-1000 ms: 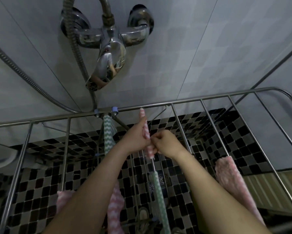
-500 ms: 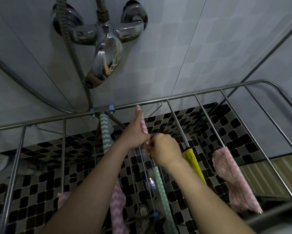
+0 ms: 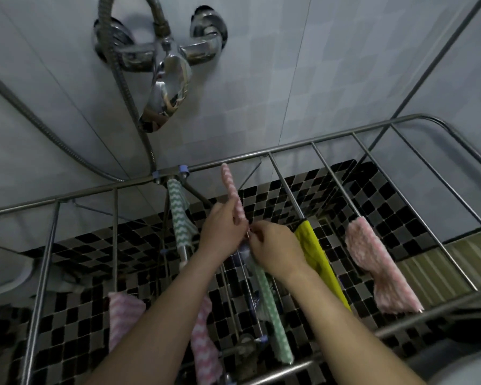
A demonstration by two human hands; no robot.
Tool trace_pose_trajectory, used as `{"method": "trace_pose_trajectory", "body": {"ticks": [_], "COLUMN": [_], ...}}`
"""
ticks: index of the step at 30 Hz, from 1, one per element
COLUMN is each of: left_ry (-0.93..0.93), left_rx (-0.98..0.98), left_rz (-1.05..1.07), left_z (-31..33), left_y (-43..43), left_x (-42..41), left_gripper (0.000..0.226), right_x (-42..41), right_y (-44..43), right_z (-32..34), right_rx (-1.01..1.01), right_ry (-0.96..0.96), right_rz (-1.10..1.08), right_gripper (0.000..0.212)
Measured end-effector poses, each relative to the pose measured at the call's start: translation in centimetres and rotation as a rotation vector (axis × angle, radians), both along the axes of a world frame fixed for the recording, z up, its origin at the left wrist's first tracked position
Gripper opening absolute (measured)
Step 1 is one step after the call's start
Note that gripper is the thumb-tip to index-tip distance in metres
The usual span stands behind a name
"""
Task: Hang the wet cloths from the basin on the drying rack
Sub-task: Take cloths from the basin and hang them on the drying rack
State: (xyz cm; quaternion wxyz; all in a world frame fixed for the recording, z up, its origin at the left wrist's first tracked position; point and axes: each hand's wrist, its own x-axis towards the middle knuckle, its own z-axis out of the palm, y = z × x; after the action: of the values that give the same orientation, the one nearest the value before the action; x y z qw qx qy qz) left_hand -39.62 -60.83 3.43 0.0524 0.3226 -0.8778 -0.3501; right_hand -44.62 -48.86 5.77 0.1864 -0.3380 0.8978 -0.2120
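A steel drying rack (image 3: pixel 289 151) spans the view below me. A pink zigzag cloth (image 3: pixel 232 190) lies folded along one middle rod. My left hand (image 3: pixel 222 229) grips its near end, thumb along the cloth. My right hand (image 3: pixel 275 248) pinches the same cloth's end on that rod, right beside the left hand. Below my right hand a green zigzag cloth (image 3: pixel 272 307) hangs on the same rod. The basin is not in sight.
Other cloths hang on the rack: green zigzag (image 3: pixel 179 212), yellow (image 3: pixel 317 257), fluffy pink (image 3: pixel 378 262), pink zigzag (image 3: pixel 124 315) and another pink one (image 3: pixel 204 345). A chrome shower mixer (image 3: pixel 164 62) and its hose (image 3: pixel 53 137) sit on the tiled wall. Checkered floor lies below.
The view has shifted so the yellow cloth and the rack's right end show. Both hands stay together on the pink cloth's end, slightly lower along the rod.
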Motion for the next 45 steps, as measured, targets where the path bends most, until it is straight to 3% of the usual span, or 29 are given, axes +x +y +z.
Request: {"method": "trace_pose_trajectory", "body": {"ticks": [5,9,13,18,21,25,28,34,38,45], "left_ry": [-0.024,0.055,0.211,0.361,0.343,0.296,0.222,-0.082,-0.336,-0.756], "left_rx": [-0.002,-0.087,0.147,0.315,0.518,0.777,1.014,1.439,1.426,1.246], "left_rz": [-0.034,0.042,-0.087,-0.209,-0.269,-0.328,-0.398,-0.500,-0.632,-0.959], "left_z": [-0.2,1.0,3.5,5.3,7.2,9.6,10.6,9.6,8.6,6.4], "left_y": [1.0,2.9,8.5,15.5,19.0,23.4,27.0,34.6,39.2,46.8], "left_x": [0.6,1.5,3.8,6.0,6.9,8.3,10.0,15.5,20.1,29.2], "left_gripper": [0.060,0.038,0.025,0.030,0.034,0.029,0.029,0.031,0.029,0.027], "right_x": [2.3,3.8,5.1,7.2,8.8,11.9,14.9,24.6,33.3,50.0], "right_y": [4.1,8.4,12.3,18.5,21.7,26.5,30.2,35.9,41.2,48.4], "right_z": [1.6,3.1,4.9,6.9,8.7,10.0,9.6,10.1,8.7,3.9], "right_rx": [-0.061,-0.158,-0.242,-0.382,-0.512,-0.508,-0.608,-1.062,-1.378,-1.632], "right_ry": [0.024,0.017,0.038,0.070,0.041,0.048,-0.029,-0.412,-0.478,-0.329], "right_rz": [-0.060,-0.111,-0.115,-0.217,-0.291,-0.549,-0.786,-1.325,-1.628,-2.058], "right_gripper": [0.024,0.029,0.027,0.024,0.026,0.028,0.023,0.031,0.040,0.055]}}
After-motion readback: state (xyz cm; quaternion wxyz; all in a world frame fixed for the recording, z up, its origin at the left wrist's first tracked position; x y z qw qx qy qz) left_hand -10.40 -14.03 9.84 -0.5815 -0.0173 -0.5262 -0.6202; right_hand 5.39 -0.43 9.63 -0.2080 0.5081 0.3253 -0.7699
